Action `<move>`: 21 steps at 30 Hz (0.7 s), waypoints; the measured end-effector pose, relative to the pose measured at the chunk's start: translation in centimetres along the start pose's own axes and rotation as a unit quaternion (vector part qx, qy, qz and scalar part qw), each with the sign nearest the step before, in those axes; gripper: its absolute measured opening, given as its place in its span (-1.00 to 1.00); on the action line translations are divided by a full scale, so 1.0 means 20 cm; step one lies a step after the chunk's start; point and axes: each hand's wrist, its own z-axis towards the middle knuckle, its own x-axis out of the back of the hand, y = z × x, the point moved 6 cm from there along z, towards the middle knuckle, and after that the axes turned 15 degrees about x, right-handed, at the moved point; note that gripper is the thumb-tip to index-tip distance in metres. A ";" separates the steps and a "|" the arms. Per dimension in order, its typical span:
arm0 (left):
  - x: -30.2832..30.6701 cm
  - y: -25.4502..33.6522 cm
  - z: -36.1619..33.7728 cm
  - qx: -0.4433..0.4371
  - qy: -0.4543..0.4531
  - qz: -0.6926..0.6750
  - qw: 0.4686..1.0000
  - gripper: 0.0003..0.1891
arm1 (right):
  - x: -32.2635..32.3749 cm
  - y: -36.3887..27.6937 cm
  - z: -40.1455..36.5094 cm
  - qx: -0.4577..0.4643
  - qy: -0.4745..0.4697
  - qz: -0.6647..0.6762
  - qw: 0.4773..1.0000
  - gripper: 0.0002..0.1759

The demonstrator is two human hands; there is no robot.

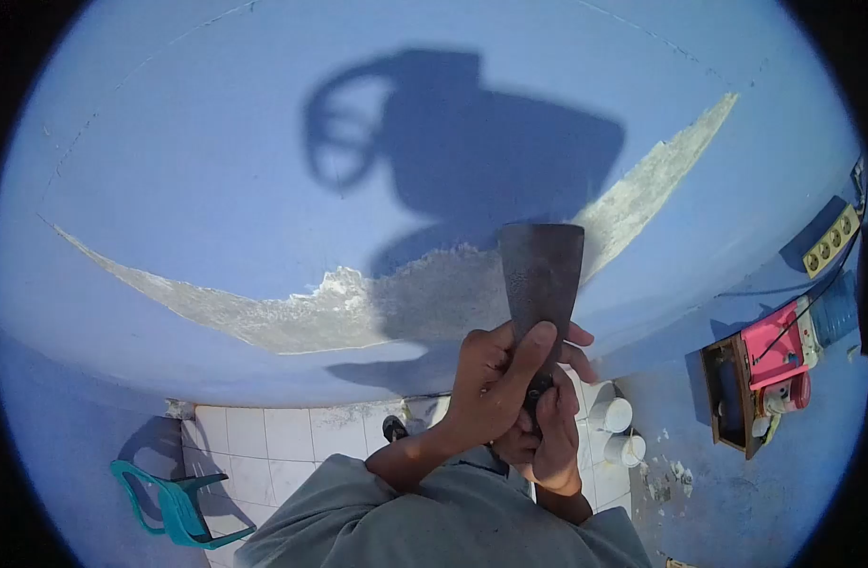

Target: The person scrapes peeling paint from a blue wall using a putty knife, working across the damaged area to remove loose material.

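A scraper with a wide dark metal blade (545,270) points up in front of the wall. My left hand (486,393) is closed round the lower blade, its thumb lying flat on the metal and fingertips showing past the right edge. Just below, my right hand (555,435) grips the dark handle, which is mostly hidden by the fingers. Behind the blade, a curved strip of bare grey plaster (434,298) runs across the blue wall (216,170), with ragged paint along its upper edge.
At lower left stands a green plastic chair (174,502) on white tiles (283,435). White buckets (611,414) stand right of my hands. A wooden shelf (729,393), a pink container (773,346) and a power strip (830,241) are at the right. My shadow falls on the wall.
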 end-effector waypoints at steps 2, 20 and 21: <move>-0.04 -0.06 -0.03 0.029 -0.002 -0.018 0.999 -0.65 | 0.01 -0.02 -0.06 0.024 -0.004 -0.047 0.999 -0.64; 0.03 0.00 0.03 -0.032 0.046 0.025 0.998 -0.63 | -0.01 -0.02 0.03 0.004 0.027 -0.062 0.998 -0.64; 0.01 0.04 0.03 -0.046 0.029 -0.008 0.998 -0.63 | -0.04 -0.04 0.05 0.010 -0.012 -0.067 0.998 -0.63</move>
